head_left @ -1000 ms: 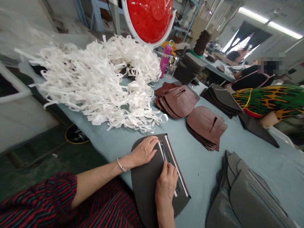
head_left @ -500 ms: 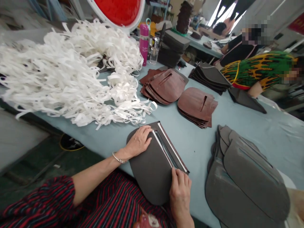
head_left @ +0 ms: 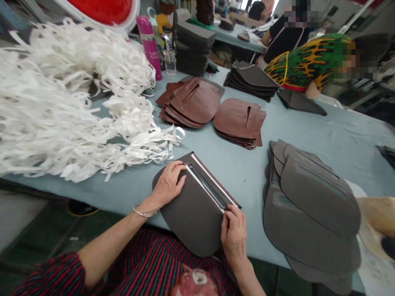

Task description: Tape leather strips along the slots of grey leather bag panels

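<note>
A grey flap-shaped panel (head_left: pixel 194 218) with a rounded near end lies at the table's front edge, against my striped top. Near its straight far edge is a long slot (head_left: pixel 207 186) with white tape along both sides; a brown edge shows beyond. My left hand (head_left: pixel 169 183) rests on the panel, fingers stretched toward the slot's upper left end and thumb apart. At the lower right end, my right hand (head_left: pixel 233 230) is closed, its fingertips pinching at the end of the near white tape strip (head_left: pixel 205 190). What lies under those fingertips is hidden.
White ribbon strips (head_left: pixel 77 111) heap at left. Brown slotted pieces (head_left: pixel 197 102) lie in two stacks ahead; grey panels (head_left: pixel 311 205) are piled at right. Behind stand a pink bottle (head_left: pixel 149 47) and dark stacked sheets (head_left: pixel 194 47). A person in a green-yellow top (head_left: pixel 311 61) bends across the table.
The view has shifted, so most things sit further left and higher. Both hands stay at the same ends of the slot; the right fingers still pinch there.
</note>
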{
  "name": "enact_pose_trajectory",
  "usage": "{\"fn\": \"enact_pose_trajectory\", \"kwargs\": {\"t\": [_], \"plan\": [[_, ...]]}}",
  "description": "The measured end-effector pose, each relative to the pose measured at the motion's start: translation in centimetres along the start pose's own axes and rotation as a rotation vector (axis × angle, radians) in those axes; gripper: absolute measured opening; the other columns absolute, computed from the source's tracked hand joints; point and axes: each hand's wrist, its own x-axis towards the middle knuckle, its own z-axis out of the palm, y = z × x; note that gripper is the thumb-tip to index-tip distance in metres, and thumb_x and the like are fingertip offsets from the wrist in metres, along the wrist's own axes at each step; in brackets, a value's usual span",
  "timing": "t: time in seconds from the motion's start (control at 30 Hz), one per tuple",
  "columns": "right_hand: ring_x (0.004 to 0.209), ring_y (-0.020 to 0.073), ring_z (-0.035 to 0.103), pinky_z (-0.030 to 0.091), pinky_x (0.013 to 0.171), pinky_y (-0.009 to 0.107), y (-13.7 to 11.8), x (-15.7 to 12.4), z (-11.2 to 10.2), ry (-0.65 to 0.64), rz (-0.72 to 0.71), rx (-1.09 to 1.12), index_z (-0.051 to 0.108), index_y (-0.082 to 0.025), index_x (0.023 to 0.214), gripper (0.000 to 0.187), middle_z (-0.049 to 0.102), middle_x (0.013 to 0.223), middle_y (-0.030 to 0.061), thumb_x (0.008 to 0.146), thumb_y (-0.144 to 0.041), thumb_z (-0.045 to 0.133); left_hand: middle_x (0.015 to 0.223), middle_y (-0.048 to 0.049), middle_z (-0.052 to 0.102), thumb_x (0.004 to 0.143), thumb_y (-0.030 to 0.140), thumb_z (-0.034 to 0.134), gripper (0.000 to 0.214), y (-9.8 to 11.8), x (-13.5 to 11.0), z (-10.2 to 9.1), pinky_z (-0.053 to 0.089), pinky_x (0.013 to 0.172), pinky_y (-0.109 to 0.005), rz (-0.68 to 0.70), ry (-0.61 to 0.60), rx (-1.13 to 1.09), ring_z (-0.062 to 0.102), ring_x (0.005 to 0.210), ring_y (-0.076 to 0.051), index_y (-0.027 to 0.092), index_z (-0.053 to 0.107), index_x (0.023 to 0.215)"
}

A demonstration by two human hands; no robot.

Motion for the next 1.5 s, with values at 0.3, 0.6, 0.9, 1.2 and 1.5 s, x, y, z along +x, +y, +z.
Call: {"fn": "enact_pose_trajectory", "kwargs": {"t": [0.3,0.6,0.9,1.2,1.5], "plan": [[0.101,0.0204,0.053,0.046,0.087,0.043,0.0,-0.1,-0.1,-0.012,-0.037,-0.001,0.052,-0.017,0.111,0.028,0.064,0.109,0.0103,0.087,-0.003,0.046,0.121,-0.0092,0.05,0.086,0.016,0.052,0.024,-0.1,0.1,0.2,0.042,0.103,-0.044,-0.003,-0.005,-0.025,0.049,0.117,-0.024,0.019,0.053,0.11],[0.082,0.0219,0.051,0.041,0.074,0.037,-1.5,4.5,2.1,-0.136,-0.059,-0.2,0.058,-0.015,0.102,0.015,0.059,0.084,0.0075,0.091,-0.018,0.047,0.122,-0.0094,0.049,0.084,0.012,0.051,0.026,0.2,0.1,-0.6,0.043,0.102,-0.046,-0.014,0.006,-0.064,0.048,0.118,-0.024,0.02,0.053,0.11],[0.091,0.0246,0.051,0.04,0.075,0.038,-6.0,10.8,9.4,-0.21,-0.064,-0.23,0.059,-0.012,0.112,0.029,0.059,0.1,0.0118,0.089,-0.01,0.042,0.121,-0.0097,0.05,0.082,0.009,0.052,0.027,-0.1,0.0,-0.5,0.044,0.102,-0.045,-0.039,0.015,-0.084,0.049,0.117,-0.024,0.019,0.054,0.108],[0.098,0.0291,0.049,0.041,0.079,0.044,-6.7,10.4,10.0,-0.199,-0.182,-0.267,0.056,-0.01,0.122,0.04,0.057,0.108,0.0178,0.087,-0.007,0.038,0.121,-0.0105,0.05,0.088,0.011,0.045,0.033,-0.7,-0.2,-0.3,0.047,0.098,-0.047,0.081,-0.023,0.025,0.05,0.115,-0.025,0.024,0.056,0.117],[0.098,0.0298,0.049,0.042,0.08,0.045,-6.6,10.3,10.2,-0.198,-0.186,-0.278,0.056,-0.01,0.121,0.038,0.058,0.108,0.0176,0.088,-0.008,0.039,0.123,-0.0117,0.05,0.088,0.01,0.045,0.035,-0.3,-0.1,-0.3,0.045,0.101,-0.047,0.072,-0.071,0.099,0.048,0.117,-0.026,0.02,0.054,0.12]]}}
